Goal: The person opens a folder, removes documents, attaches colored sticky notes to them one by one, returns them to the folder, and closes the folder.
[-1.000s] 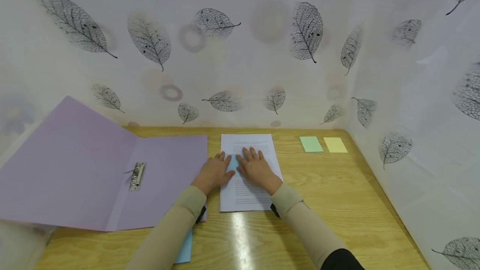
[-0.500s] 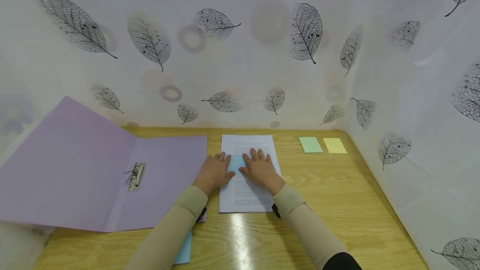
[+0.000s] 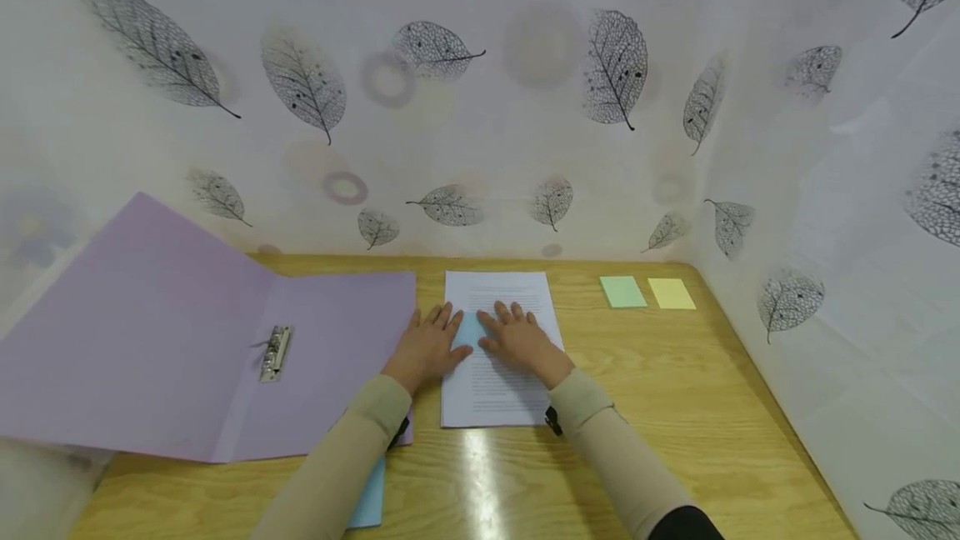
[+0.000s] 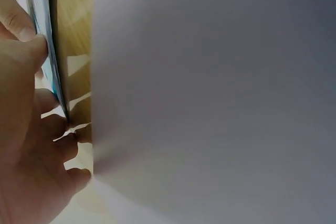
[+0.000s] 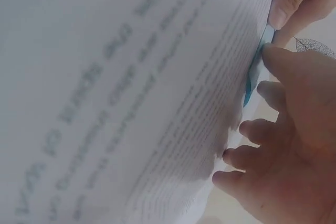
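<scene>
A stack of printed paper (image 3: 502, 407) lies in the middle of the table, a light blue sticky note (image 3: 468, 332) on its upper left part. My left hand (image 3: 427, 350) rests along the stack's left edge, its fingers spread and its thumb reaching over the sheet below the note. From the other side, my right hand (image 3: 525, 346) lies over the page with its fingers extended, index fingertip and thumb at the note's right edge. In the right wrist view the blue note (image 5: 254, 72) shows edge-on between the two hands. Part of the note is hidden under the fingers.
An open purple binder (image 3: 337, 332) with a metal clip (image 3: 275, 352) spreads over the left side. A light blue item (image 3: 369, 500) pokes out below it, partly under the left sleeve. Green (image 3: 622, 292) and yellow (image 3: 671, 293) sticky notes lie at the back right, before a leaf-patterned curtain.
My right hand slid slightly right across the note, then its index finger came back left toward the note's edge. The left hand has stayed almost in place.
</scene>
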{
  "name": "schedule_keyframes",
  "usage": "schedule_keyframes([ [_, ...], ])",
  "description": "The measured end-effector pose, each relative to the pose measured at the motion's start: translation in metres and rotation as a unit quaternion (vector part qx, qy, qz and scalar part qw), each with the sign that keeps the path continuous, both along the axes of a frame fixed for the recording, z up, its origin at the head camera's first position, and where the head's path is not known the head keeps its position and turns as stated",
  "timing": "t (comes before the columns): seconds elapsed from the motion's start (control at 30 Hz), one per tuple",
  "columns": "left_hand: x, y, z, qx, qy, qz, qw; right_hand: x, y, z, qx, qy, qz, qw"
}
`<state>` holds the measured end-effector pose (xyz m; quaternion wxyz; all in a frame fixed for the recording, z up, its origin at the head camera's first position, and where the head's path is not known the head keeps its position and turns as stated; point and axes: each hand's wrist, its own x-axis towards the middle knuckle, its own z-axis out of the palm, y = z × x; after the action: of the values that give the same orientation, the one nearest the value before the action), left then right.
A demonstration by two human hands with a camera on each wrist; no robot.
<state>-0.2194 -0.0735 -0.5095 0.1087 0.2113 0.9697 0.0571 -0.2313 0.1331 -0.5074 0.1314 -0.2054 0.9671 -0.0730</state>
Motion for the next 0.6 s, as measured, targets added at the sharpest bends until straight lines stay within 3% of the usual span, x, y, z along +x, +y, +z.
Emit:
schedule_keyframes([
  [0.17,0.001,0.001,0.001,-0.003,-0.004,0.004,1.0,-0.002,-0.003,0.0,-0.001,-0.001,0.01,1.0],
  [0.37,-0.002,0.003,-0.001,-0.001,-0.017,0.016,0.9997,0.0,0.007,-0.001,0.028,0.002,-0.022,0.999],
  [0.6,-0.002,0.003,-0.001,0.0,-0.038,0.02,0.9991,0.001,0.019,0.002,0.01,-0.021,-0.035,0.999],
])
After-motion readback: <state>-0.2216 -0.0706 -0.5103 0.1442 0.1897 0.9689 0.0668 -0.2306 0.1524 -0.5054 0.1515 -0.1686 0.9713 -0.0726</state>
